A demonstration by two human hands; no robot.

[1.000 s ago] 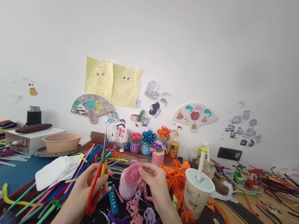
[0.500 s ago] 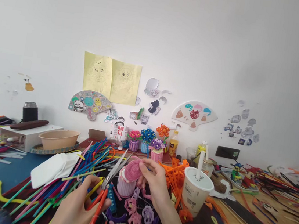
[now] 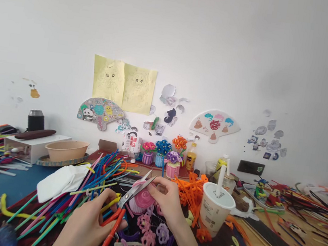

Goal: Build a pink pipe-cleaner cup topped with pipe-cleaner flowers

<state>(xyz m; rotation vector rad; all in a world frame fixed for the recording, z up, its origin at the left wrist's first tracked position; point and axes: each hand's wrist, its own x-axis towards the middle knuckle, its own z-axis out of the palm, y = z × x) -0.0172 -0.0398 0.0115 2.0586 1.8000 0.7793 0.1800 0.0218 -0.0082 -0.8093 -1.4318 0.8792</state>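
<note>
My left hand is closed around the orange handles of a pair of scissors. A yellow piece, whose kind I cannot make out, also shows between its fingers. The metal blades are parted and point up and right, crossing in front of a pink coiled disc of fuzzy stem. My right hand pinches the disc at its right edge. Behind and under the disc is a small pale lilac pot, largely hidden. Pink looped flowers and a lilac one lie below.
Bundled coloured pipe cleaners and white tissues lie at left. Orange stems and a lidded drink cup with a straw stand close to my right hand. Potted fuzzy-stem flowers line the back near the wall.
The scissors have moved right, so their blades now cross in front of the pink disc. My right hand has shifted slightly, and the disc sits lower and covers more of the pot.
</note>
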